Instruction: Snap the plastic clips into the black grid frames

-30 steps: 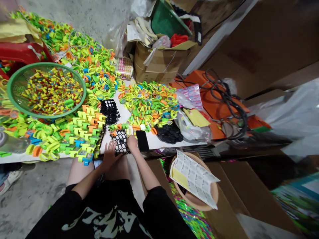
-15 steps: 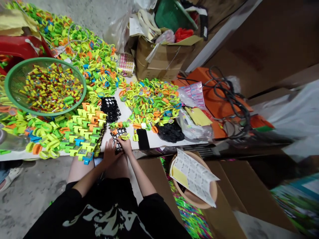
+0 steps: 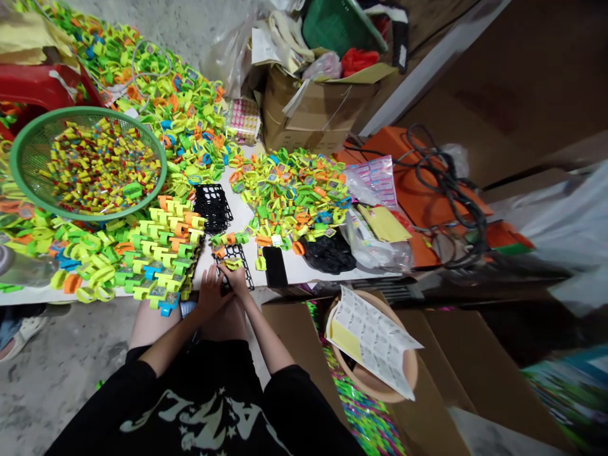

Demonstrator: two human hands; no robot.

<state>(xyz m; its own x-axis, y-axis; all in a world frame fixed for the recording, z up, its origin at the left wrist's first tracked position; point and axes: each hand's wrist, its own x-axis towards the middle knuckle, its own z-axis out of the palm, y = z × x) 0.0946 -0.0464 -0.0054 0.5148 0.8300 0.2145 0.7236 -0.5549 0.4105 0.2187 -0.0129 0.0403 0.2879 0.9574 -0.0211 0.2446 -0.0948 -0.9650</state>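
A black plastic grid point(image 3: 244, 269) lies at the table's front edge, with a short row of yellow, orange and green toy watches point(image 3: 230, 238) along its far end. My right hand point(image 3: 236, 282) is over the grid, fingers closed at a yellow toy watch point(image 3: 232, 263); the fingertips are partly hidden. My left hand point(image 3: 210, 292) rests at the grid's near left side, fingers stretched out and slightly apart. On the left stands a stack of filled grids point(image 3: 164, 253), covered in rows of toy watches. Behind my hands is a pile of bare black grids point(image 3: 211, 208).
Loose toy watches point(image 3: 289, 196) are heaped behind and to the right. A green basket point(image 3: 16, 158) of small yellow-red pieces sits left. A black phone point(image 3: 275, 267) and a black bag point(image 3: 330, 253) lie right. A tan bucket point(image 3: 411, 373) with a printed sheet stands below.
My right hand has shifted slightly left and up over the grid, so more of the grid's right side shows. My left hand stays in about the same place. The view has shifted a little.
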